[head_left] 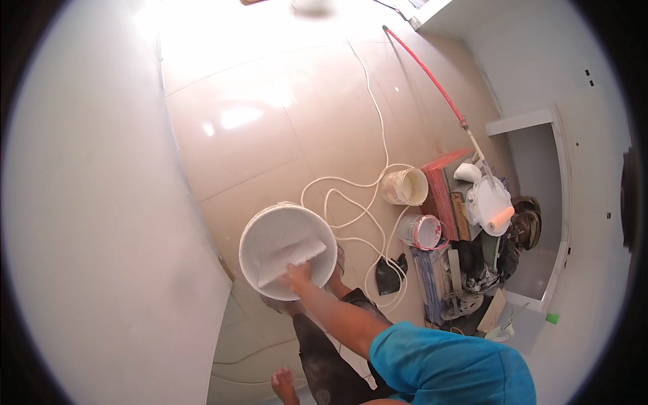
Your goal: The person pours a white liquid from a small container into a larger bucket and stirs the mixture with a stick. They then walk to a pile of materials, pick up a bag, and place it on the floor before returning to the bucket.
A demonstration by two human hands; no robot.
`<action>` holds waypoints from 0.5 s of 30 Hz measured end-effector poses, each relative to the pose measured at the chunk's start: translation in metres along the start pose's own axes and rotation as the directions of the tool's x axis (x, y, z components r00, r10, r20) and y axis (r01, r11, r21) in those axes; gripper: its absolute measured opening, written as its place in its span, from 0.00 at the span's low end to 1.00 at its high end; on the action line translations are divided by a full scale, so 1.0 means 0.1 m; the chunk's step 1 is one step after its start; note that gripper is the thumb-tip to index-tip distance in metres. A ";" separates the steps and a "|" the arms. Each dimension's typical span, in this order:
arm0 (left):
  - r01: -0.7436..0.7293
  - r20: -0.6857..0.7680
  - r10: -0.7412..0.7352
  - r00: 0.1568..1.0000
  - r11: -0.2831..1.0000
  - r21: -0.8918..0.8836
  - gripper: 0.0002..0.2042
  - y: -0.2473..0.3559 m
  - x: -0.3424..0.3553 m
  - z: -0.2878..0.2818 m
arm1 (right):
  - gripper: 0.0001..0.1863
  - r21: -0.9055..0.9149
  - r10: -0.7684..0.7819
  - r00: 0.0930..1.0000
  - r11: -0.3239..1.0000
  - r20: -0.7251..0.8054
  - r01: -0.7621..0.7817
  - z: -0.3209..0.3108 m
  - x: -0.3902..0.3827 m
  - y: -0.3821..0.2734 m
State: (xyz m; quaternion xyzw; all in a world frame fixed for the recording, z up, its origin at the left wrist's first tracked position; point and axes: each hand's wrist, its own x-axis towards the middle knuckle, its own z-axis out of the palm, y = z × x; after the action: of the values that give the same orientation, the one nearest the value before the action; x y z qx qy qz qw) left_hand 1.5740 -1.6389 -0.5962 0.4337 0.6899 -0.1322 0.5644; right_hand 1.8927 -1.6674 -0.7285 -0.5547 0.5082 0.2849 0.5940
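From a distance, I'm grasping a wide pale blade [289, 258] with the right hand [298, 275] inside the white bucket [273, 228], apparently scooping (the left hand's [284, 386] grip I can't tell); next, I'm probably needing a level lift out.

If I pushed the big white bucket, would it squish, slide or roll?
The bucket probably wouldn't squish easily: its rim holds a neat round shape. It might slide, since the floor looks smooth and shiny. Tipped on its side, it could roll, because it's round. How heavy it is, I can't tell.
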 end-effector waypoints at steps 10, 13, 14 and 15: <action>-0.016 -0.059 0.014 0.998 0.999 -0.034 0.19 -0.17 0.01 0.04 | 0.19 -0.877 -0.204 0.854 -0.159 0.478 0.453 0.14 0.09 -0.69; -0.024 -0.019 0.024 1.000 0.999 -0.041 0.19 -0.22 0.08 0.03 | 0.16 -0.780 -0.143 0.810 -0.406 0.568 0.476 0.20 0.06 -0.68; -0.025 -0.024 0.024 0.999 0.999 -0.037 0.19 -0.22 0.09 0.03 | 0.15 -0.724 -0.120 0.785 -0.488 0.608 0.487 0.24 0.02 -0.64; -0.026 -0.028 0.025 0.999 0.999 -0.032 0.19 -0.22 0.09 0.03 | 0.14 -0.653 -0.109 0.768 -0.609 0.631 0.450 0.26 -0.04 -0.60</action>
State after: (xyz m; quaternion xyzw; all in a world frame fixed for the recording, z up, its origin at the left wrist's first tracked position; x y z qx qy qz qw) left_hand 1.5598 -1.6500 -0.6125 0.4352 0.6939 -0.1079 0.5634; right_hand 1.9528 -1.6555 -0.7065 -0.8712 -0.2607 0.4111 -0.0639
